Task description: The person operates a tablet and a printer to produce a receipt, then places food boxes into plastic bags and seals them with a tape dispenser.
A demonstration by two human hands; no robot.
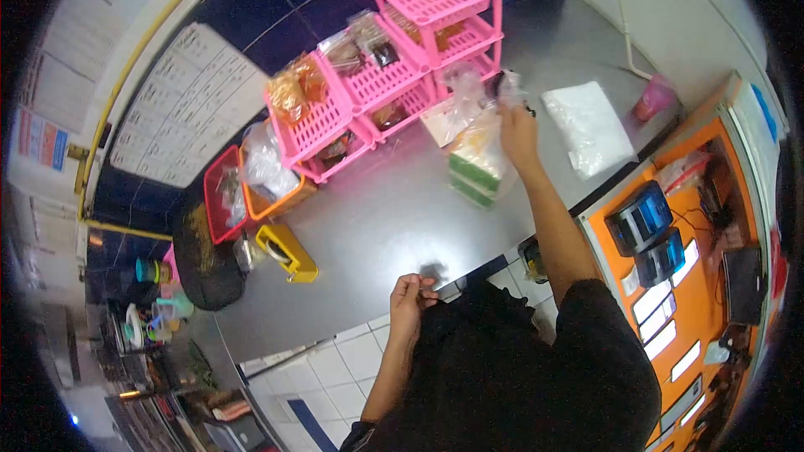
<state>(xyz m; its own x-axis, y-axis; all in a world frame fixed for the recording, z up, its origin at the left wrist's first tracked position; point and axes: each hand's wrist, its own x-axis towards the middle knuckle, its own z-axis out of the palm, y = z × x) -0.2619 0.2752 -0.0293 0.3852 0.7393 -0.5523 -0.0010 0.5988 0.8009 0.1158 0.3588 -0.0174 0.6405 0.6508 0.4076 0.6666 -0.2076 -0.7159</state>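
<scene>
My right hand [517, 124] reaches to the back of the steel table [360, 226], its fingers closed round a small clear and black item [508, 88] that I cannot make out. Just left of that wrist stands a clear plastic bag [479, 155] with green and pale packs inside. Behind the bag are more crumpled clear plastic [463, 84] and a pale card or box [437, 124]. My left hand [410, 293] hovers by the table's front edge with curled fingers; nothing shows in them. A dark smudge, perhaps a shadow, lies on the steel beyond it.
Pink stacking baskets [373, 75] with bagged goods line the back. Further left are an orange basket [289, 198], a red basket [219, 222] and a yellow tape dispenser [287, 253]. A stack of white plastic bags [589, 128] lies right, near an orange counter [695, 301].
</scene>
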